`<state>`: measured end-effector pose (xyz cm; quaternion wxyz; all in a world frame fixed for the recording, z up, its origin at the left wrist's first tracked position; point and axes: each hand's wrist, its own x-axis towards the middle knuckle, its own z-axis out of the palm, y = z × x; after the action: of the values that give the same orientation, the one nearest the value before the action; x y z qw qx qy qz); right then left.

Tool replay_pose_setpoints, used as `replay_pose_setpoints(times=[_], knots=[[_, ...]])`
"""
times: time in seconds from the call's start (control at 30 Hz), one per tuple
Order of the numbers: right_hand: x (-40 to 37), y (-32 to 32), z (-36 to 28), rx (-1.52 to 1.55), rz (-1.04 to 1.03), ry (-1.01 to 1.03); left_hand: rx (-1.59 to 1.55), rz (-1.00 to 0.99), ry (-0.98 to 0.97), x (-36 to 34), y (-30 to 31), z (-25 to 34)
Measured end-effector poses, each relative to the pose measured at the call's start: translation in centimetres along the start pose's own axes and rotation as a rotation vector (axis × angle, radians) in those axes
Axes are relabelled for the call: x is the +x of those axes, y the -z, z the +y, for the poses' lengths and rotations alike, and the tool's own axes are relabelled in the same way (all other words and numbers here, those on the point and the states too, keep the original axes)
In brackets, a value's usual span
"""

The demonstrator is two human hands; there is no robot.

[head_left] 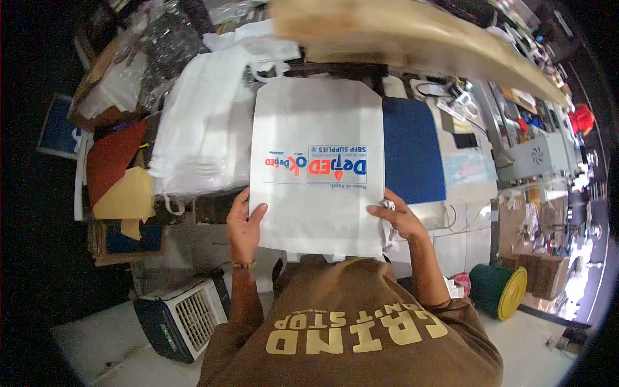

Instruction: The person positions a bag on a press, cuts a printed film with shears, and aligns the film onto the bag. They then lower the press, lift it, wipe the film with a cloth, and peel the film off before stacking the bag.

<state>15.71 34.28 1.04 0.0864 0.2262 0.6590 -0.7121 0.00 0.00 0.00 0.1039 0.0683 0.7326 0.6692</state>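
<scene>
free: over blue panel (414,155) beside bag (313,216) | blocked: white stack (203,122) left, tan beam (419,32) beyond

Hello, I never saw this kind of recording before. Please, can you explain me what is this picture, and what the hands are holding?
There is no machine here, only a person, and one picture, taken from a camera on the person's head, looking down. At the bottom is their brown shirt.

The left hand and right hand hold the side edges of a flat white printed bag; its print appears upside down.

Beyond the hands is a cluttered work surface. Left of the bag lies a pile of white material; to the right, a flat blue sheet. A long tan thing crosses the top, too blurred to identify.
</scene>
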Motion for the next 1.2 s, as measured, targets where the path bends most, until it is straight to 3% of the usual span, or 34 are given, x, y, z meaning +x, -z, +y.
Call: replay_pose_setpoints(times=[0.07,0.1,0.17,0.2,0.23,0.3,0.33,0.37,0.43,0.53,0.63,0.67,0.8,1.2], knots=[[-2.4,2.0,-0.7,0.119,0.042,-0.105,-0.091,-0.025,0.023,-1.1,-2.7,-1.3],[0.5,2.5,-1.5,0.037,0.104,0.012,-0.191,-0.051,-0.093,3.2,-4.0,-3.8],[1.3,-1.2,1.0,0.024,0.352,-0.001,-0.045,-0.032,-0.062,3.6,0.0,-1.9],[-1.5,-3.0,-0.1,0.051,0.277,-0.005,-0.127,-0.043,-0.082,1.3,0.8,-1.6],[-2.1,-4.0,-0.1,-0.11,0.373,-0.028,-0.095,-0.059,-0.065,1.1,1.6,-1.7],[-3.9,-3.3,-0.7,-0.192,0.345,-0.216,-0.004,-0.01,-0.073,0.6,0.9,-4.3],[-4.1,-2.5,-0.5,-0.199,0.359,-0.211,0.162,0.083,-0.163,1.6,0.1,-7.4],[-3.8,-1.5,0.2,-0.246,0.362,-0.114,0.151,0.082,-0.18,2.2,-0.7,-7.6],[-3.8,-0.1,2.6,-0.282,0.362,-0.02,0.444,0.163,-0.151,1.9,-2.3,-6.3],[-3.8,-0.3,4.2,-0.432,0.45,0.182,0.379,0.178,-0.178,1.3,-2.8,-5.1],[-3.0,-1.3,3.6,-0.512,0.534,0.209,0.394,0.187,-0.229,2.2,-2.3,-5.5],[-4.5,-0.9,2.7,-0.381,0.483,0.006,0.436,0.176,-0.218,1.3,-2.7,-5.5],[-3.9,-0.1,5.3,-0.399,0.545,0.173,0.37,0.145,-0.171,1.5,-2.6,-6.7],[-5.2,-1.2,3.0,-0.302,0.538,0.043,0.257,0.083,-0.04,1.3,-3.0,-5.5]])
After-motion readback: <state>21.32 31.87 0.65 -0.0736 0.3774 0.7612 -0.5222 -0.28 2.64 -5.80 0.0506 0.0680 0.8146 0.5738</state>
